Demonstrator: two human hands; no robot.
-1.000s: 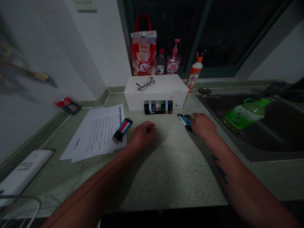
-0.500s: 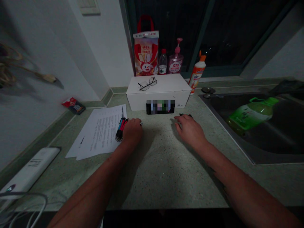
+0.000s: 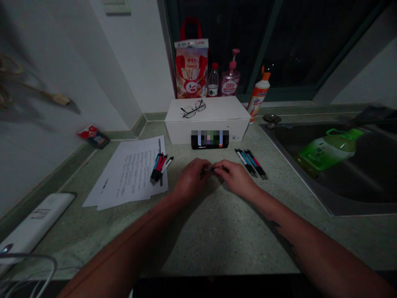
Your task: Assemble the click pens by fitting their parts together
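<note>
My left hand (image 3: 191, 179) and my right hand (image 3: 237, 178) meet over the speckled green countertop (image 3: 217, 223). Between their fingertips they pinch a small dark pen (image 3: 211, 169), mostly hidden by my fingers. To the left, a bundle of several pens (image 3: 159, 167) with blue, red and white barrels lies on a stack of printed papers (image 3: 130, 176). Another group of several pens (image 3: 250, 162) lies loose on the counter, to the right of my right hand. Neither group touches my hands.
A white box (image 3: 207, 122) stands behind my hands with glasses (image 3: 192, 109) on top and a pixelated object (image 3: 210, 139) against its front. Bottles and a bag stand by the window. A steel sink (image 3: 335, 165) holding a green bottle (image 3: 328, 148) lies right; a white power strip (image 3: 37, 219) lies left.
Both hands have moved inward from the pen groups and now meet at the middle, holding a small pen. The pens on the paper and those on the right are now uncovered.
</note>
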